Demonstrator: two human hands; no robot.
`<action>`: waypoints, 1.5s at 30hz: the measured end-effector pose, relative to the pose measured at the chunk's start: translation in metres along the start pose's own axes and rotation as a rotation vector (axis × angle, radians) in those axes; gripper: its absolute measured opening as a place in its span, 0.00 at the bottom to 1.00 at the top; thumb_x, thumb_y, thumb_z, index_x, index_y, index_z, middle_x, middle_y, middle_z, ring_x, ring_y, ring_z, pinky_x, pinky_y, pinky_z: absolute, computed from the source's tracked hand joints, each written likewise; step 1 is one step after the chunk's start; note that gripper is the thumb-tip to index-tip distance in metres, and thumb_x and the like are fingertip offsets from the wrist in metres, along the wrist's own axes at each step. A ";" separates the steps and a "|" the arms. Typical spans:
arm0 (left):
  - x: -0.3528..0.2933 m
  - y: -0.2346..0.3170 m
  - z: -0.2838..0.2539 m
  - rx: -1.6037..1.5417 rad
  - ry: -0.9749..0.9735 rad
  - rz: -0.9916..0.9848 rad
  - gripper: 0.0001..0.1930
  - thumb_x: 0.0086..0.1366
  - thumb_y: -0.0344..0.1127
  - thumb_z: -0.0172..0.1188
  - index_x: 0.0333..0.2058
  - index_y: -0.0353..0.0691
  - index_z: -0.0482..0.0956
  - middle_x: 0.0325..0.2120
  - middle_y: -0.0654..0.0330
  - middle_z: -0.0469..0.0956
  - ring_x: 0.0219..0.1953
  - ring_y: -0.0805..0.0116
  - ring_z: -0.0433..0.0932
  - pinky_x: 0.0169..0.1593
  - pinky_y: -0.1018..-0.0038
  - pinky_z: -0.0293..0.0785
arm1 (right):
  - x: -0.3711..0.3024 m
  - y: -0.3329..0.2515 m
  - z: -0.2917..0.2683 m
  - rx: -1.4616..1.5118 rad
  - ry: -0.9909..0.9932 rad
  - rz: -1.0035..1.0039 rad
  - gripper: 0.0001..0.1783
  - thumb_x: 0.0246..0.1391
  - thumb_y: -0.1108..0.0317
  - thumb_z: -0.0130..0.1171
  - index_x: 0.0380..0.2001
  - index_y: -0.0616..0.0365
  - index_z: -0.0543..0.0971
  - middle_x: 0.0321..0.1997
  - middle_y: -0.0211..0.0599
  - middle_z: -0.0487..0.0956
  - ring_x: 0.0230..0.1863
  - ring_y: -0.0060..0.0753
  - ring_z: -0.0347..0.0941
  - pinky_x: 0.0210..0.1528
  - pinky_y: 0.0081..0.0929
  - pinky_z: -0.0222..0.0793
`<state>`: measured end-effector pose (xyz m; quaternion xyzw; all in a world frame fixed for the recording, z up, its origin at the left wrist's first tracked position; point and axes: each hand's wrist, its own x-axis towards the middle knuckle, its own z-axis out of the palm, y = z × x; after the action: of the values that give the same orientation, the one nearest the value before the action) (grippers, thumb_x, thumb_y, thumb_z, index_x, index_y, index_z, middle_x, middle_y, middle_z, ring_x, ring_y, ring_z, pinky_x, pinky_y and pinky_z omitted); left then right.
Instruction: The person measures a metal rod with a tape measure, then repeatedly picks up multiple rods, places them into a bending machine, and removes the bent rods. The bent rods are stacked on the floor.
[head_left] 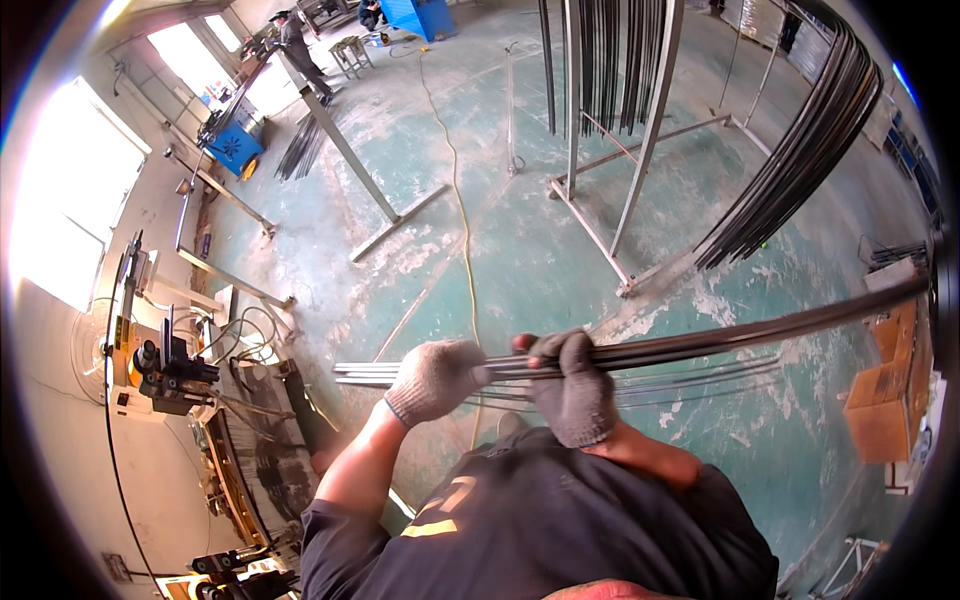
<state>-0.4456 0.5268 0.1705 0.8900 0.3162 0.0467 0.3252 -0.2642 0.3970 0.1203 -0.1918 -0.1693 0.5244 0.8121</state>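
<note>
A bundle of long, thin dark rods [720,340] crosses in front of my body, its bright ends at the left and its far part bending toward the right rim. My left hand [437,380], in a pale knit work glove, is wrapped round the bundle near those ends. Close beside it, my right hand [575,390] grips the same rods from below in a dirtier grey glove, fingers curled over the top. Beneath the bundle run several thin dark lines; whether they are loose rods or shadows I cannot tell.
Ahead on the right stands a metal rack [645,140] hung with dark rods [810,160]. A T-footed post [355,165] and a yellow cable [456,180] are on the green floor. Left is a machine [175,365]; right, a cardboard box [880,410]. A person [297,48] stands far off.
</note>
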 end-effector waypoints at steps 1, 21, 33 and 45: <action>-0.005 0.001 -0.010 0.010 -0.026 -0.043 0.15 0.67 0.47 0.67 0.38 0.41 0.85 0.31 0.47 0.83 0.38 0.46 0.85 0.43 0.56 0.79 | 0.005 0.013 0.003 -0.001 -0.082 -0.002 0.22 0.76 0.48 0.53 0.35 0.55 0.74 0.38 0.35 0.78 0.57 0.41 0.74 0.76 0.53 0.58; -0.154 -0.116 -0.088 0.212 0.431 -0.330 0.09 0.61 0.24 0.64 0.41 0.36 0.82 0.30 0.49 0.82 0.34 0.53 0.81 0.41 0.62 0.78 | 0.037 0.199 0.120 -0.242 -0.385 0.461 0.06 0.72 0.70 0.62 0.45 0.59 0.83 0.45 0.29 0.85 0.51 0.23 0.78 0.59 0.27 0.75; -0.249 -0.184 -0.154 0.346 0.679 -0.485 0.11 0.57 0.27 0.68 0.25 0.38 0.72 0.21 0.51 0.70 0.25 0.52 0.71 0.33 0.61 0.70 | 0.047 0.340 0.199 -0.237 -0.483 0.708 0.13 0.69 0.52 0.66 0.44 0.49 0.84 0.38 0.24 0.84 0.38 0.22 0.77 0.41 0.28 0.76; -0.148 -0.162 -0.196 0.143 0.466 -0.871 0.05 0.58 0.24 0.68 0.31 0.36 0.79 0.20 0.63 0.71 0.24 0.74 0.68 0.30 0.69 0.69 | 0.197 0.331 0.195 -0.321 -0.458 0.977 0.13 0.60 0.56 0.73 0.33 0.53 0.84 0.26 0.29 0.80 0.27 0.27 0.74 0.29 0.33 0.69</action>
<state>-0.7063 0.6414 0.2440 0.6613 0.7251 0.0825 0.1733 -0.5400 0.7285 0.1431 -0.2501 -0.3105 0.8355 0.3782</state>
